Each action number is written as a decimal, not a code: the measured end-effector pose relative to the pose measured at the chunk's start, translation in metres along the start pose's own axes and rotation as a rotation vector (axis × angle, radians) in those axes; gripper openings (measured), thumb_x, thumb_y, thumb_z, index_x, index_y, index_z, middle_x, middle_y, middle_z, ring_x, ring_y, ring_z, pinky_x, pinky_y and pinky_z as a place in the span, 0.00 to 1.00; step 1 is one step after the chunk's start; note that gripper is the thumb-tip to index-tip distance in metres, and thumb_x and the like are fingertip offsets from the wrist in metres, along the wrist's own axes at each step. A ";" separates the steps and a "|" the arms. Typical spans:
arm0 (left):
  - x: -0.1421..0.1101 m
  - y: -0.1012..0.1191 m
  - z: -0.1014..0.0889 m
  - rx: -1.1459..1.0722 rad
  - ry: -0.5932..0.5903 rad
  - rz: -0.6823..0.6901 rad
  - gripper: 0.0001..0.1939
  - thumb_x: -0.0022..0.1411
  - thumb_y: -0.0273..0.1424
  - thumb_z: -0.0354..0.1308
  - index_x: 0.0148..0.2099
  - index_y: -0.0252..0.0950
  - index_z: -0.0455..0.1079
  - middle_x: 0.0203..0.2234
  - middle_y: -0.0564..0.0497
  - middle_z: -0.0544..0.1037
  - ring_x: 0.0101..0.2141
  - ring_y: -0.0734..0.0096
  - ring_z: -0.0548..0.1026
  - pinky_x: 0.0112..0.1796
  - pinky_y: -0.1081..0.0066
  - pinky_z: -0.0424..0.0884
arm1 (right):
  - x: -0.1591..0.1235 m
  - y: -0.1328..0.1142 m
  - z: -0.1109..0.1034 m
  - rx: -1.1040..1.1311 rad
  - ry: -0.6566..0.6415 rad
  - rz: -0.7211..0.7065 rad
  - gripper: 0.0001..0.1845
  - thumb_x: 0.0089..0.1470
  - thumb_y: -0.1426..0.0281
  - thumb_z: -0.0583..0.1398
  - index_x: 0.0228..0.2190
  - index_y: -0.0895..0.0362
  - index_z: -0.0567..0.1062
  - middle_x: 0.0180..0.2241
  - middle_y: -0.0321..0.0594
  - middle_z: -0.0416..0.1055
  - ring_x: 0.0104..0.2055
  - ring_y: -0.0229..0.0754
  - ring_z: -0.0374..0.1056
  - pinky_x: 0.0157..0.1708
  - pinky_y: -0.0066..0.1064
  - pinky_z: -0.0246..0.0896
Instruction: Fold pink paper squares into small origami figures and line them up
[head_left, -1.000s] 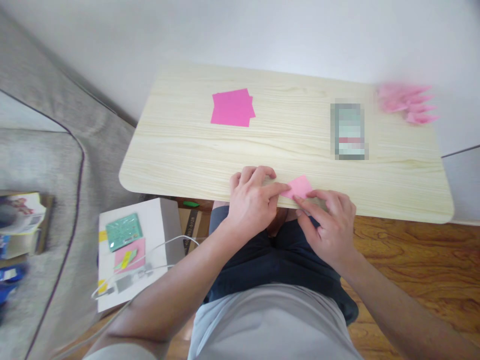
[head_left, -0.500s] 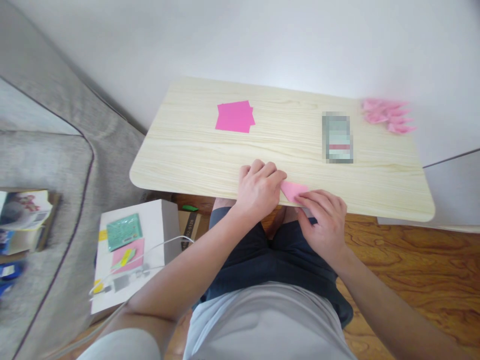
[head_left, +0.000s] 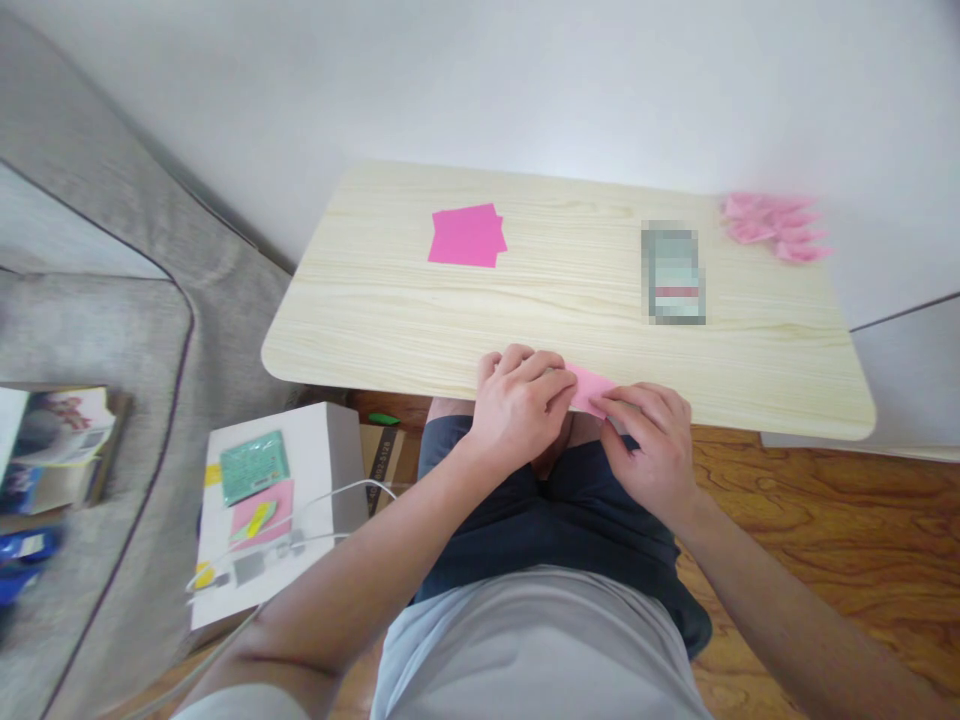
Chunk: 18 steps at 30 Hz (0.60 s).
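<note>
Fingers of your left hand (head_left: 521,405) bent over the pink paper's (head_left: 591,386) left end, can't tell if gripping; your right hand (head_left: 651,440) pinches its right side, thumb-to-index, at the table's (head_left: 375,340) near edge.

Carton (head_left: 370,442): a number in pale characters runs along the black strip (head_left: 383,455); it ends in "-5128", while the preceding digits are only partly legible, the first two appearing as "40". Magazine (head_left: 71,425): the printing is too small and blurred to read. Blue packet (head_left: 10,546): the white label (head_left: 33,544) is illegible. Phone (head_left: 676,270): pixelated, with no readable characters.
</note>
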<state>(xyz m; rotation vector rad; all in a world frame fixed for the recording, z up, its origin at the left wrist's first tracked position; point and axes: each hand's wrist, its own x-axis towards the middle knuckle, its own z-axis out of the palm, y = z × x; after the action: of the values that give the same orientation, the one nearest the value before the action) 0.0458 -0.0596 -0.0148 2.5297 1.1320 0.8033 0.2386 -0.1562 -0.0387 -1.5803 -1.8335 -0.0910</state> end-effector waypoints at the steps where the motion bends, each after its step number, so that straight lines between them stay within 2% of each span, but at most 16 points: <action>1: 0.000 -0.001 0.000 -0.005 0.001 -0.002 0.10 0.73 0.37 0.58 0.43 0.47 0.81 0.49 0.56 0.83 0.51 0.60 0.72 0.53 0.54 0.60 | 0.001 0.003 -0.001 0.010 -0.003 -0.009 0.15 0.57 0.75 0.67 0.45 0.47 0.82 0.46 0.38 0.81 0.51 0.50 0.72 0.55 0.49 0.63; 5: 0.002 -0.003 0.001 -0.016 0.013 -0.012 0.09 0.73 0.38 0.59 0.43 0.48 0.81 0.49 0.58 0.83 0.51 0.61 0.72 0.53 0.54 0.61 | 0.009 0.010 -0.008 0.078 -0.044 -0.040 0.11 0.58 0.74 0.68 0.42 0.47 0.82 0.44 0.35 0.82 0.49 0.49 0.72 0.54 0.48 0.64; 11: 0.003 -0.002 0.000 -0.018 0.000 -0.018 0.08 0.71 0.39 0.60 0.43 0.48 0.81 0.49 0.57 0.83 0.50 0.60 0.73 0.52 0.54 0.62 | 0.030 0.011 -0.012 0.131 -0.153 0.016 0.03 0.63 0.69 0.65 0.40 0.50 0.81 0.40 0.38 0.81 0.46 0.48 0.71 0.50 0.46 0.64; 18: 0.003 -0.003 -0.002 -0.029 -0.011 -0.026 0.08 0.71 0.40 0.60 0.43 0.48 0.82 0.49 0.57 0.83 0.50 0.60 0.72 0.52 0.54 0.62 | 0.050 0.014 -0.008 0.145 -0.212 0.042 0.05 0.65 0.65 0.64 0.38 0.51 0.81 0.39 0.39 0.79 0.46 0.48 0.69 0.49 0.44 0.62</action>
<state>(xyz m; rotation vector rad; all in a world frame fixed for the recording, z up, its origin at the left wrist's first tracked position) 0.0442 -0.0553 -0.0131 2.4878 1.1385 0.7922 0.2539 -0.1143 -0.0111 -1.5744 -1.9189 0.2320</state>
